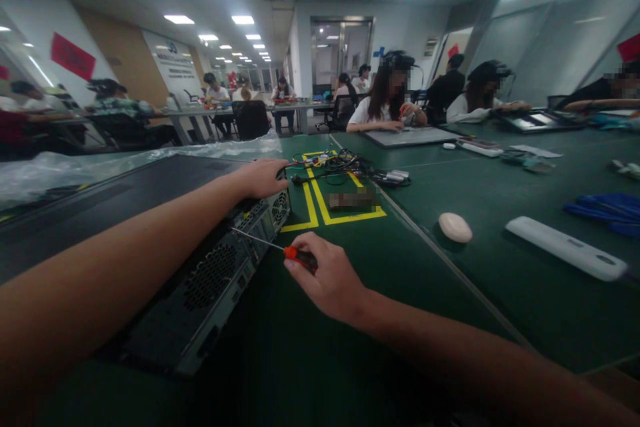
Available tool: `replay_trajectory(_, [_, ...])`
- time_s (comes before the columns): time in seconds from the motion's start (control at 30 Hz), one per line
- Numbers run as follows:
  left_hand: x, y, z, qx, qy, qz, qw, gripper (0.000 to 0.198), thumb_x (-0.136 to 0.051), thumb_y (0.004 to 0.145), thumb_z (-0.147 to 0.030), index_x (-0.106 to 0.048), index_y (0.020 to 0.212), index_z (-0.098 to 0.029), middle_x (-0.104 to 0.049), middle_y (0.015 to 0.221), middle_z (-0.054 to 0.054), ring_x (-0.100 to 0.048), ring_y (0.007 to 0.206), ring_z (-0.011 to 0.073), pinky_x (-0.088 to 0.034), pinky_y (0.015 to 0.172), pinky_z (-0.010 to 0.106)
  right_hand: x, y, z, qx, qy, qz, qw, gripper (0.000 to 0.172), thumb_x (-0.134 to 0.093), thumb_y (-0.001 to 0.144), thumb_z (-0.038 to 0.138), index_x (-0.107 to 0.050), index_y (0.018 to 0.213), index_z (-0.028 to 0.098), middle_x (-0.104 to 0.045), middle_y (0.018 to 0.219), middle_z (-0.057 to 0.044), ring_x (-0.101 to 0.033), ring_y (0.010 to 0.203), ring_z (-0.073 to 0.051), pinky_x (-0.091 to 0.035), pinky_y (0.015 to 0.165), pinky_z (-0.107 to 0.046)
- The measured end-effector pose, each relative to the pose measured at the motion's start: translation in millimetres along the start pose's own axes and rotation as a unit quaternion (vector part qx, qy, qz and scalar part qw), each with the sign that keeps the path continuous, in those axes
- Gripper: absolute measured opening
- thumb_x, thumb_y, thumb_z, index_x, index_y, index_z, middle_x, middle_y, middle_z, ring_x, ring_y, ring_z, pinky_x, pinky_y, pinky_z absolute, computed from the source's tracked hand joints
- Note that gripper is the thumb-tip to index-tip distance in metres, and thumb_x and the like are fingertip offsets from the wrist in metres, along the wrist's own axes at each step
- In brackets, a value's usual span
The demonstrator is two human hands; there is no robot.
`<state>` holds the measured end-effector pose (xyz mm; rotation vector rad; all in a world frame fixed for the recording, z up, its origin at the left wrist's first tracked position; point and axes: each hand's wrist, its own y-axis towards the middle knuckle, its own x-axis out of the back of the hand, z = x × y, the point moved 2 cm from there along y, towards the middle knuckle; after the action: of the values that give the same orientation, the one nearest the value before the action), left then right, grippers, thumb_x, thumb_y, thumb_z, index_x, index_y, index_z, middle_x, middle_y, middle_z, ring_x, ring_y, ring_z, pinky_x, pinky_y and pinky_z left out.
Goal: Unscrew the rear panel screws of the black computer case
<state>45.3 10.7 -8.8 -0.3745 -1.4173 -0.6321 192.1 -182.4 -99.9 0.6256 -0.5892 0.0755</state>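
Observation:
A black desktop computer case [150, 190] lies on its side, its rear panel [215, 273] with vents and ports facing right. My left hand [261, 178] is closed over the case's far rear corner, thumb and fingers at the edge; some of its fingers are hidden. In my right hand [327, 273] is a screwdriver [293, 252] with a red and black handle, fingers wrapped round it. The thin metal shaft points left, and its tip meets the rear panel near the upper edge. Whether a screw sits under the tip is too small to tell.
Beyond the case lie tangled cables [345, 163] and a pixelated brown object [353, 200] by yellow tape marks. On the green table [430, 293] to the right are a pale oval object [455, 227], a white bar-shaped device [565, 247] and blue cloth-like material [607, 210]. Several people work farther back.

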Motion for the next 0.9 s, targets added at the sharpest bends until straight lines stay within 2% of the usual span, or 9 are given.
replay_trajectory(0.2, [2.3,4,2,-0.002,0.032,0.02,0.999,0.075,-0.044,0.095,-0.05,-0.043,0.158,-0.009,-0.056,0.153,0.021,-0.054,0.14,0.0353,-0.041,0.117,0.043,3,7,-8,0.016,0.02,0.017,1.0,0.011,-0.067,0.096,0.027,-0.062,0.104,0.022,-0.072,0.096,-0.004,-0.069,0.082,-0.018,-0.054,0.075,-0.032])
replay_trajectory(0.47, [3.4,18,10,-0.04,0.077,0.04,0.995,0.076,-0.044,0.091,-0.055,-0.053,0.151,-0.009,-0.061,0.141,0.021,-0.055,0.132,0.0394,-0.041,0.114,0.049,-3,11,-24,0.023,0.084,0.034,0.996,0.022,-0.066,0.093,0.03,-0.058,0.112,0.021,-0.072,0.092,-0.003,-0.068,0.077,-0.018,-0.056,0.073,-0.031])
replay_trajectory(0.6, [4.2,28,19,-0.053,0.074,0.043,0.995,0.071,-0.048,0.086,-0.057,-0.063,0.139,-0.013,-0.065,0.132,0.017,-0.058,0.127,0.0364,-0.041,0.113,0.047,-4,15,-29,0.02,0.096,0.057,0.994,0.022,-0.063,0.092,0.029,-0.056,0.112,0.022,-0.072,0.093,-0.003,-0.069,0.079,-0.018,-0.056,0.073,-0.031])
replay_trajectory(0.73, [2.7,34,22,-0.053,0.026,0.042,0.997,0.059,-0.048,0.085,-0.055,-0.069,0.122,-0.015,-0.068,0.125,0.016,-0.061,0.121,0.034,-0.044,0.109,0.045,-7,17,-35,0.014,0.119,0.076,0.99,0.023,-0.062,0.092,0.031,-0.054,0.112,0.022,-0.071,0.089,-0.002,-0.065,0.071,-0.016,-0.054,0.067,-0.028])
replay_trajectory(0.83, [1.3,31,19,-0.022,-0.071,0.078,0.994,0.05,-0.044,0.087,-0.046,-0.068,0.117,-0.015,-0.072,0.118,0.013,-0.065,0.11,0.0287,-0.047,0.102,0.041,-10,16,-39,0.006,0.146,0.087,0.985,0.025,-0.061,0.092,0.034,-0.053,0.113,0.023,-0.071,0.092,-0.003,-0.068,0.077,-0.017,-0.054,0.067,-0.027])
replay_trajectory(0.9, [1.0,30,19,0.006,-0.116,0.082,0.99,0.05,-0.044,0.086,-0.044,-0.067,0.118,-0.014,-0.072,0.118,0.012,-0.066,0.105,0.0269,-0.048,0.099,0.04,-13,15,-40,0.001,0.163,0.095,0.982,0.026,-0.061,0.092,0.036,-0.052,0.113,0.023,-0.071,0.095,-0.003,-0.069,0.079,-0.017,-0.054,0.067,-0.026])
